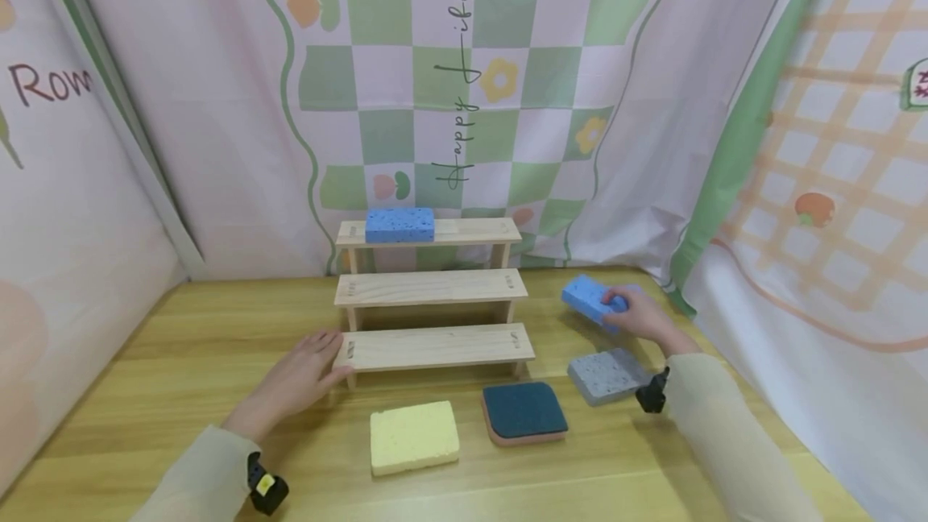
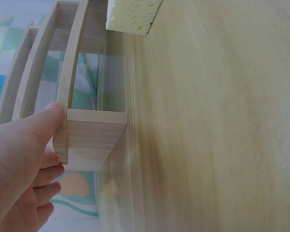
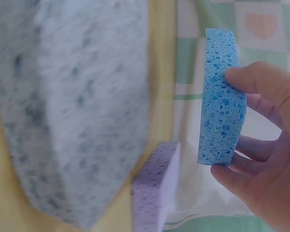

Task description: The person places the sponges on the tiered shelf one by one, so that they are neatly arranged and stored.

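Blue sponge [image 1: 584,296] is pinched in R-hand grip [image 1: 641,316], held above desk [image 1: 217,321], right of wooden rack [image 1: 431,287]; rack's front L end is pinched by L-hand grip [image 1: 300,373] (prob. for steadiness).

Speckled blue held sponge [image 3: 221,111], mottled grey sponge [image 1: 607,375], pale yellow sponge [image 1: 415,437], teal-and-pink sponge [image 1: 524,411], green-and-white checked curtain [image 1: 443,80].
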{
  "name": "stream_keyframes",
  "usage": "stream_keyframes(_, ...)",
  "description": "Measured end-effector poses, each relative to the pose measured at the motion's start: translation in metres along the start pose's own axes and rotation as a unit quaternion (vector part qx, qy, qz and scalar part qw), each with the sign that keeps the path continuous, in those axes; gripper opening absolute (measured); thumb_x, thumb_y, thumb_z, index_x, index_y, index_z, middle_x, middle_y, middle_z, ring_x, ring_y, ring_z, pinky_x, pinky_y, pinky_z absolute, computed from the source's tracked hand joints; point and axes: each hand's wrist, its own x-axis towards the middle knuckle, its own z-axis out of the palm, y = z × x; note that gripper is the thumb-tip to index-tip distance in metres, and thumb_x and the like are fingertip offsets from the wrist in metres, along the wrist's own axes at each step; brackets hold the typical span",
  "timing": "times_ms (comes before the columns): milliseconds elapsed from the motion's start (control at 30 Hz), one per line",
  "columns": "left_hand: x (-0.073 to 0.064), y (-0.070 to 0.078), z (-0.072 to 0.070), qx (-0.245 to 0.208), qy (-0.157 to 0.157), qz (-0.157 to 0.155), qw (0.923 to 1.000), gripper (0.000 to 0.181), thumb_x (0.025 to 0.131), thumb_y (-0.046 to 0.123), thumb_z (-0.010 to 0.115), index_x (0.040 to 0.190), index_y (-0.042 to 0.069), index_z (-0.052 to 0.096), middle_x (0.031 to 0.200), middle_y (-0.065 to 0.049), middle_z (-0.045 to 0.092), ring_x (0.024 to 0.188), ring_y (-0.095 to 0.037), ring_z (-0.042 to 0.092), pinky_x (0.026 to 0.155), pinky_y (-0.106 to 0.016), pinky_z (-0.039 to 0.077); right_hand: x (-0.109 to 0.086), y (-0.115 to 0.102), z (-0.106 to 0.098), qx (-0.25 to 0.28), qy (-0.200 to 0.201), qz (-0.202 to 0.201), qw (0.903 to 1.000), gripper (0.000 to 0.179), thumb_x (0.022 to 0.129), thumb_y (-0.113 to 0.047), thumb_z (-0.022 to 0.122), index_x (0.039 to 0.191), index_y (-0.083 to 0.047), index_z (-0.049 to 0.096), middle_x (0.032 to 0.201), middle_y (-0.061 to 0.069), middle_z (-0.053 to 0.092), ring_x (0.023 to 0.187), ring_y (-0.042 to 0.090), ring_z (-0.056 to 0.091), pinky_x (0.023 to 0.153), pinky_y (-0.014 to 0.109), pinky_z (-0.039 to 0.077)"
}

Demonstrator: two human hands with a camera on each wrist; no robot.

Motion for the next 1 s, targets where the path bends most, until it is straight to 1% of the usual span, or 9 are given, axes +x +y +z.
stream_keyframes(100, 0.0, 0.0, 0.0, 0.001, 0.001, 0.001, 1.0, 0.06, 0.094, 0.035, 0.052, 0.129, -0.013, 0.043, 0.133, -0.029, 0.04, 0.124, -0.043, 0.036, 0.104, -0.052, 0.026, 0.002, -0.006, -0.006, 0.027, -0.017, 0.021, 0.9993, 0.021, 0.083, -0.009, 0.065, 0.1, 0.0, 0.057, 0.1, 0.024, 0.055, 0.072, 0.032, 0.055, 0.06, 0.043, 0.048)
stream_keyframes(167, 0.0, 0.001, -0.001, 0.003, 0.001, 0.001, 1.0, 0.06, 0.094, 0.035, 0.052, 0.129, -0.013, 0.043, 0.133, -0.029, 0.041, 0.123, -0.043, 0.036, 0.104, -0.052, 0.026, 0.002, -0.011, -0.01, 0.026, -0.02, 0.028, 0.9991, 0.023, 0.084, -0.011, 0.064, 0.103, -0.001, 0.056, 0.099, 0.023, 0.055, 0.069, 0.028, 0.053, 0.057, 0.039, 0.046)
stream_keyframes(200, 0.0, 0.001, -0.001, 0.003, 0.0, 0.001, 1.0, 0.06, 0.094, 0.035, 0.052, 0.129, -0.012, 0.043, 0.133, -0.028, 0.04, 0.124, -0.043, 0.036, 0.104, -0.052, 0.025, 0.003, -0.013, -0.012, 0.021, -0.018, 0.029, 0.9992, 0.024, 0.083, -0.012, 0.065, 0.103, -0.001, 0.057, 0.1, 0.023, 0.055, 0.07, 0.029, 0.054, 0.058, 0.04, 0.047)
stream_keyframes(267, 0.0, 0.001, -0.001, 0.003, -0.002, 0.001, 1.0, 0.06, 0.094, 0.036, 0.052, 0.129, -0.012, 0.043, 0.134, -0.028, 0.04, 0.124, -0.043, 0.035, 0.105, -0.052, 0.024, 0.003, -0.018, -0.015, 0.006, -0.006, 0.015, 0.9999, 0.025, 0.082, -0.012, 0.066, 0.103, -0.002, 0.058, 0.104, 0.025, 0.056, 0.082, 0.034, 0.055, 0.067, 0.046, 0.047)
stream_keyframes(333, 0.0, 0.001, -0.001, 0.004, -0.004, 0.0, 1.0, 0.06, 0.094, 0.036, 0.051, 0.13, -0.012, 0.043, 0.134, -0.028, 0.04, 0.124, -0.043, 0.035, 0.105, -0.052, 0.022, 0.004, -0.022, -0.018, -0.01, 0.006, -0.003, 0.9999, 0.025, 0.081, -0.012, 0.068, 0.103, -0.002, 0.059, 0.109, 0.026, 0.056, 0.096, 0.038, 0.052, 0.078, 0.051, 0.043)
stream_keyframes(500, 0.0, 0.0, 0.0, 0.006, -0.005, 0.001, 1.0, 0.06, 0.095, 0.036, 0.05, 0.13, -0.012, 0.043, 0.134, -0.028, 0.04, 0.124, -0.043, 0.035, 0.105, -0.051, 0.022, 0.006, -0.034, -0.024, -0.007, 0.012, -0.004, 0.9999, 0.025, 0.083, -0.013, 0.066, 0.104, -0.002, 0.058, 0.12, 0.027, 0.051, 0.108, 0.044, 0.046, 0.089, 0.058, 0.036)
stream_keyframes(633, 0.0, 0.0, 0.0, 0.009, -0.006, 0.002, 0.9999, 0.061, 0.094, 0.036, 0.05, 0.13, -0.012, 0.043, 0.134, -0.028, 0.04, 0.124, -0.043, 0.035, 0.105, -0.052, 0.023, 0.008, -0.044, -0.031, 0.011, 0.011, -0.004, 0.9999, 0.025, 0.085, -0.012, 0.064, 0.105, -0.001, 0.057, 0.124, 0.028, 0.047, 0.113, 0.046, 0.042, 0.092, 0.06, 0.033)
stream_keyframes(767, 0.0, 0.001, 0.0, 0.01, -0.007, 0.001, 0.9999, 0.061, 0.094, 0.036, 0.051, 0.13, -0.012, 0.043, 0.134, -0.028, 0.04, 0.124, -0.043, 0.035, 0.105, -0.052, 0.023, 0.011, -0.053, -0.037, 0.024, 0.016, -0.013, 0.9995, 0.025, 0.085, -0.01, 0.064, 0.106, 0.001, 0.055, 0.123, 0.028, 0.047, 0.113, 0.045, 0.042, 0.091, 0.06, 0.034)
stream_keyframes(1000, 0.001, 0.001, 0.0, 0.012, -0.003, 0.004, 0.9999, 0.061, 0.094, 0.036, 0.052, 0.129, -0.013, 0.043, 0.133, -0.029, 0.041, 0.123, -0.043, 0.036, 0.104, -0.052, 0.024, 0.019, -0.067, -0.047, 0.021, 0.028, -0.032, 0.9989, 0.024, 0.085, -0.008, 0.064, 0.105, 0.0, 0.055, 0.125, 0.028, 0.046, 0.114, 0.044, 0.041, 0.093, 0.059, 0.034)
